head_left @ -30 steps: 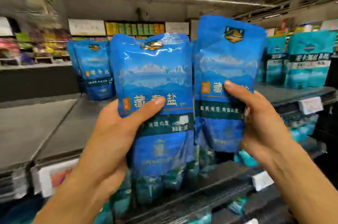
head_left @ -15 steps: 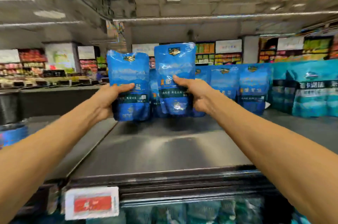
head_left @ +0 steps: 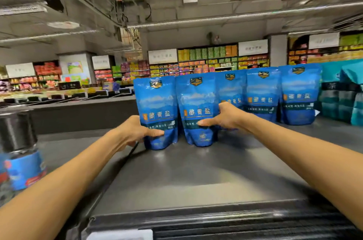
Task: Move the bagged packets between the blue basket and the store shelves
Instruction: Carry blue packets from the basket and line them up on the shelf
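Two blue salt packets stand upright on the grey top shelf [head_left: 196, 177]. My left hand [head_left: 135, 131] grips the left blue packet [head_left: 157, 102] at its lower left side, thumb across the front. My right hand [head_left: 222, 118] holds the right blue packet [head_left: 196, 100] by its right edge, thumb on the front. Both packet bases touch the shelf. Behind and to the right stands a row of the same blue packets [head_left: 263, 94]. The blue basket is out of sight.
Teal packets [head_left: 341, 92] fill the far right of the shelf. A dark-capped jar with a blue label [head_left: 19, 153] stands at the left edge. A price tag strip [head_left: 119, 234] runs along the shelf's front. Distant store shelving lines the background.
Both hands carried the two packets from near my face out over the shelf, then lowered them until they stand on the shelf beside the row.
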Demonstrator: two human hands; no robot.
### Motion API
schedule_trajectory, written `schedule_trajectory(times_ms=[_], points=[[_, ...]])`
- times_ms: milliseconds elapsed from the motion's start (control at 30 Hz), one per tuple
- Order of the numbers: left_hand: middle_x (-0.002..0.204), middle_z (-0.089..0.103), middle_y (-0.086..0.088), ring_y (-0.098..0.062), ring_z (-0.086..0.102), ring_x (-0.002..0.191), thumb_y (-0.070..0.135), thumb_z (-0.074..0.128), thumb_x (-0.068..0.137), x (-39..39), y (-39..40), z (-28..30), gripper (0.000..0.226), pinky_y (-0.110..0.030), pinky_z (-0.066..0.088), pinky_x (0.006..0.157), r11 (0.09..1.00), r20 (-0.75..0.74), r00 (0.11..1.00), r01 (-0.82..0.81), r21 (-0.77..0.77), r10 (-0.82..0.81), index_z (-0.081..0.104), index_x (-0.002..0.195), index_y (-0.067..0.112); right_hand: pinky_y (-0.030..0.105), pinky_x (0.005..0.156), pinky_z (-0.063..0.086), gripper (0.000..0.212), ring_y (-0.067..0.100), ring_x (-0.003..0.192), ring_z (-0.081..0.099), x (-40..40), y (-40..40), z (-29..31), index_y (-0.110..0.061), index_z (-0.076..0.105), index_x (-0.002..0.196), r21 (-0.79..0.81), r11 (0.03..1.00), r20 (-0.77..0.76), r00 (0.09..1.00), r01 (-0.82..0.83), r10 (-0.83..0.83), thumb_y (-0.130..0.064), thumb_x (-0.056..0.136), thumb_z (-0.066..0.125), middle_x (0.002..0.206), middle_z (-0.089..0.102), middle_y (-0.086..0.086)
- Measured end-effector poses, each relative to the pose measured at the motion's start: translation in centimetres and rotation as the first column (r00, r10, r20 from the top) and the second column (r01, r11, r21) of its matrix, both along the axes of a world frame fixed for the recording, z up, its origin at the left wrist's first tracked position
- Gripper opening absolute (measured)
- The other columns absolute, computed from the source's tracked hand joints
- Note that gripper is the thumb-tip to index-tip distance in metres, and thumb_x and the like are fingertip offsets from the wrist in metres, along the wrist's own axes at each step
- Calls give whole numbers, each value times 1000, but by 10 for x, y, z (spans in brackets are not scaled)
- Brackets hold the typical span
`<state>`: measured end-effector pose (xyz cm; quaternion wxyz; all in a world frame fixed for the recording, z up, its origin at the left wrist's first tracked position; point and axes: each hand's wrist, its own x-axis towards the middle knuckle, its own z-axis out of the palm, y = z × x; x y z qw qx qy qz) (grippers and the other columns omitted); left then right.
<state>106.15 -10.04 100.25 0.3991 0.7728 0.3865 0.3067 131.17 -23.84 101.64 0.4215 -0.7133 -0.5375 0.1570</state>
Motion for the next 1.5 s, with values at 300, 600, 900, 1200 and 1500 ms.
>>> schedule_trajectory(times_ms=[300,600,900,1200,1500], points=[[86,76,-11,-19,60,56,20,89,75,12,20,2,35,-31,62,56,995,-28,996,-83,47,84,74,106,13,26,44,54,51,19,47,64,-6,36,-3,-6,50,91,-3,992,-152,981,125,-124,-28,70,91,86,69,13],[106,72,-15,-29,67,87,17,86,79,11,19,-1,43,-42,64,71,999,-51,998,-38,27,40,69,117,8,32,51,61,41,17,49,64,-6,41,-11,-8,56,80,22,987,-87,984,159,-157,-34,75,87,72,70,7],[89,72,-8,-21,59,69,23,90,75,10,17,-4,42,-34,55,60,989,-73,994,-73,128,82,70,111,16,26,45,55,38,16,60,67,-11,33,-12,-8,56,85,4,983,33,982,184,-184,-39,85,79,85,69,7],[88,72,-14,-30,71,75,15,87,79,7,23,-10,33,-43,63,70,963,-23,976,-208,172,215,57,94,14,32,61,59,36,18,62,63,-27,49,-18,-14,44,76,53,987,-96,985,150,-144,-24,91,74,86,66,7],[86,70,-13,-27,65,76,19,86,80,-4,27,-9,40,-47,60,76,973,-39,982,-175,149,183,59,106,5,36,63,63,34,17,59,66,-31,50,-26,-14,49,74,97,976,-107,977,195,-184,-28,90,76,82,68,9]])
